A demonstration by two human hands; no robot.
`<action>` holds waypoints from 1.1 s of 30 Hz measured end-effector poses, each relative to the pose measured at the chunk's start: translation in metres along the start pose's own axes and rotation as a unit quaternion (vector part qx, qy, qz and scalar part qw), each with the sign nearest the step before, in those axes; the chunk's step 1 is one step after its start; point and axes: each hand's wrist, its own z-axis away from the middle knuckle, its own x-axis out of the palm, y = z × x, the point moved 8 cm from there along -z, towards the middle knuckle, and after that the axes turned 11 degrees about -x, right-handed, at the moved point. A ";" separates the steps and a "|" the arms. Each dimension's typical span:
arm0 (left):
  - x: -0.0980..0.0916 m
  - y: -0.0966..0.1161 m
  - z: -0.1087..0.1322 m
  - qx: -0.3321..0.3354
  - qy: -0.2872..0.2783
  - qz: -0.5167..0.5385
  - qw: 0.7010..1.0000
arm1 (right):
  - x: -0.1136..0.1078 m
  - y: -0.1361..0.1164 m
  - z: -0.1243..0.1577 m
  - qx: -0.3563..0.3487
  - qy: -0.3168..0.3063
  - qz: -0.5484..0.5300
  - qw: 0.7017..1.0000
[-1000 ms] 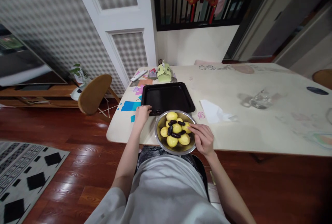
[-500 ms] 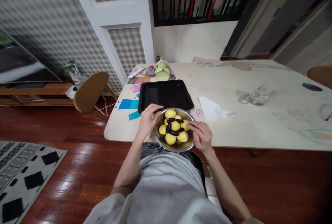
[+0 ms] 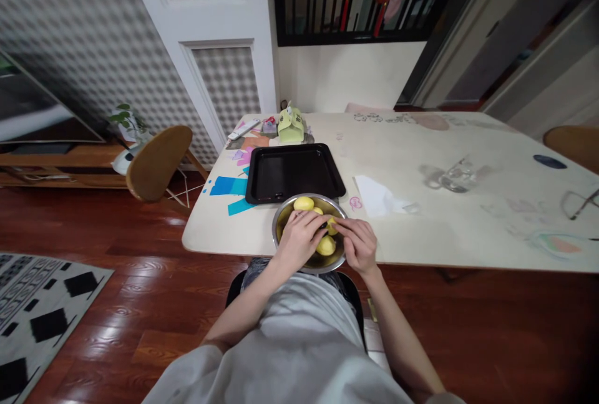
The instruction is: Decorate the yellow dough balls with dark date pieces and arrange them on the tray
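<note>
A metal bowl (image 3: 277,243) at the table's near edge holds several yellow, rounded, lemon-like pieces (image 3: 326,245). My left hand (image 3: 299,239) reaches over the bowl, its fingers closed around a small black oblong piece (image 3: 323,226). Fingertips of my right hand (image 3: 359,243) are pinched together over the bowl's right rim, close to the left fingertips and a yellow piece; what they grip is hidden. Just beyond the bowl lies a black baking tray (image 3: 294,170), with one small dark piece (image 3: 279,196) near its front edge. My left hand covers much of the bowl's contents.
White paper (image 3: 374,197) and a clear glass (image 3: 456,181) are on the table (image 3: 468,235) to the right. Behind the tray sit a yellow-green package (image 3: 291,125) and a white remote (image 3: 243,129). Eyeglasses (image 3: 583,204) lie far right; a wooden chair (image 3: 159,164) stands left.
My left hand has moved from the tray's near edge into the bowl. A small dark piece now shows in the tray. My right hand stays at the bowl's right side.
</note>
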 end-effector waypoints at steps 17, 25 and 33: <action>-0.060 -0.055 -0.010 -0.116 0.123 0.083 0.982 | -0.003 -0.003 -0.004 -0.017 0.007 -0.001 1.000; -0.042 -0.154 -0.038 -0.234 0.058 -0.055 0.969 | -0.002 -0.001 -0.001 -0.020 0.011 -0.002 1.000; -0.025 -0.168 -0.057 -0.310 -0.060 -0.081 0.945 | -0.002 0.000 -0.001 -0.013 0.007 0.002 1.000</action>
